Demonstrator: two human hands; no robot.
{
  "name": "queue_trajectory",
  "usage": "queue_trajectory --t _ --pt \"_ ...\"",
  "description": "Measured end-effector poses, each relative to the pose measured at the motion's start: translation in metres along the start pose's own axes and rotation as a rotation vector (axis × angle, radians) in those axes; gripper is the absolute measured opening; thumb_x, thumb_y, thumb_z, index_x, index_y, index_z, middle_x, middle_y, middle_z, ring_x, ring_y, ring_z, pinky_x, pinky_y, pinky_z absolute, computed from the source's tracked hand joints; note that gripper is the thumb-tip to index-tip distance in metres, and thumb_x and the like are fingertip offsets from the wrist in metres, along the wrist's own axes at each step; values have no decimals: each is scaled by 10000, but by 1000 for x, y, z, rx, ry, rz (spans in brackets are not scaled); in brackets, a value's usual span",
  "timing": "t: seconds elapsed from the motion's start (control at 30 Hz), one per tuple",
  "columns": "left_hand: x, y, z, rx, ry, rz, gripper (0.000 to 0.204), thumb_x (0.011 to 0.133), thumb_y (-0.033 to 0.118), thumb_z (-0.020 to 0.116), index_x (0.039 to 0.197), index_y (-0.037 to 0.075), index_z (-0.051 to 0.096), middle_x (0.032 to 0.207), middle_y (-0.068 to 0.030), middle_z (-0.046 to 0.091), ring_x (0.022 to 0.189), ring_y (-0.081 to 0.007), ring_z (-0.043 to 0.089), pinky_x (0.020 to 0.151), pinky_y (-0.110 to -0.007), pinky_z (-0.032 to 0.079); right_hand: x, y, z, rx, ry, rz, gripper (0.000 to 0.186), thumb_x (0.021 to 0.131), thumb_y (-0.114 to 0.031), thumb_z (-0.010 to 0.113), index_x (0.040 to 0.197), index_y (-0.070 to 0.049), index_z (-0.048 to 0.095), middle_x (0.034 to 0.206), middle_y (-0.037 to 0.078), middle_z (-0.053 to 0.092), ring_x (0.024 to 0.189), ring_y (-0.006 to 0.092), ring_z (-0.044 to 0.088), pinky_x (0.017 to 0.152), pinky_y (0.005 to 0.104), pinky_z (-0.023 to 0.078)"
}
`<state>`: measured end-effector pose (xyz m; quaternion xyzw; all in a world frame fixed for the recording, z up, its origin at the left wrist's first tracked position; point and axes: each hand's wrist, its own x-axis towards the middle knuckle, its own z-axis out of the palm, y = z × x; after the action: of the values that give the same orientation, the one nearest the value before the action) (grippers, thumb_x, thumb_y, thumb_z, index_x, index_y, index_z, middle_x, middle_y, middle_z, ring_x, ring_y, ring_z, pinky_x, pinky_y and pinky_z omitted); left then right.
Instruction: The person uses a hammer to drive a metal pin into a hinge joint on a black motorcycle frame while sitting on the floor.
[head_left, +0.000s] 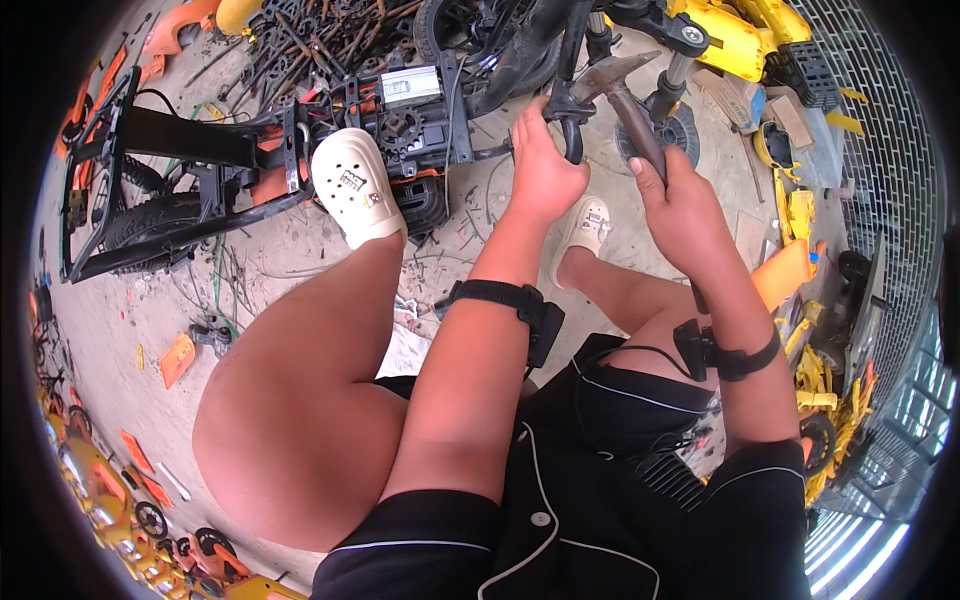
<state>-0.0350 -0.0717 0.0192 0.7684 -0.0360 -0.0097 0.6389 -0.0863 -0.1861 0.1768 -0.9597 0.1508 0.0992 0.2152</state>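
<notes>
Hammer [637, 122]: brown handle, tapered brownish-grey head, in right hand [684, 208]

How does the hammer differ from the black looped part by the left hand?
The hammer has a brown handle; the looped part is black. The hammer's handle is straight; the looped part curves. The right hand grips the hammer; the left hand is at the looped part. Both sit close together.

Dressed in a black shirt [590, 515] and black shorts [640, 390], edged with white piping [410, 543]! Banded on both forearms with black straps [490, 291], and shod in cream, charm-studded clogs [350, 175]!
</notes>
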Motion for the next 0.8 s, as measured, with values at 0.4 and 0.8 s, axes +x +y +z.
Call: queue_trajectory --t 0.4,0.8 --pt "-1 5 5 -21 1 -30 866 659 -15 701 1432 0 312 1390 -245 424 1367 -426 333 1168 -465 276 -7 15 20 -79 174 -59 388 1011 -365 574 980 20 528 768 268 649 737 469 644 658 518 501" --pt "2 -6 3 25 2 -21 920 658 44 695 1466 -40 264 1398 -269 410 1337 -408 402 1150 -434 317 -19 -9 -7 163 217 -61 443 998 -416 599 932 20 555 714 219 633 655 418 637 595 461 493"
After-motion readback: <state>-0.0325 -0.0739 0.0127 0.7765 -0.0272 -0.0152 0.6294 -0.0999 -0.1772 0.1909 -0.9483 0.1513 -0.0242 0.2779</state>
